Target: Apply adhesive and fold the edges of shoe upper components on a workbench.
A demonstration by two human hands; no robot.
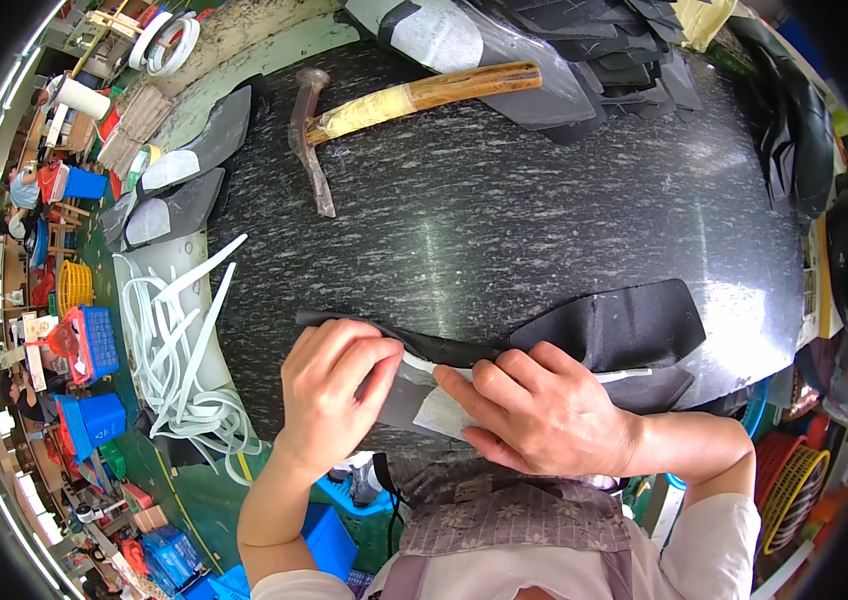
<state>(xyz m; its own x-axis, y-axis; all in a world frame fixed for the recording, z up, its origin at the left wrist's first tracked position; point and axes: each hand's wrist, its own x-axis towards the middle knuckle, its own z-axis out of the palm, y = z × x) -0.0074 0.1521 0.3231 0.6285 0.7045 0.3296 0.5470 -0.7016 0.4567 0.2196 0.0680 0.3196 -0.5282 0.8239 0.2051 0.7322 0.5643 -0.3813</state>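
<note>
- Black fabric piece (614,325) is lying along the near edge of the dark stone slab (504,210), its pale lining (434,408) showing between the person's two hands.
- Left hand (329,385) is curling its fingers down over the fabric's left end, pinching at the edge where a thin white strip (624,376) is running along it.
- Right hand (544,410) is lying flat with fingers spread narrow, pressing the fabric and lining against the slab.
- Hammer (384,110) with a wooden handle is resting well apart, at the far side of the slab, nothing between it and the hands.
- Loose white strips (184,350) are trailing in a heap just beside the left hand, off the slab's left edge.
- Cut dark pieces (594,50) are stacking up at the far right, and two more grey-lined pieces (184,180) are sitting at the far left.
</note>
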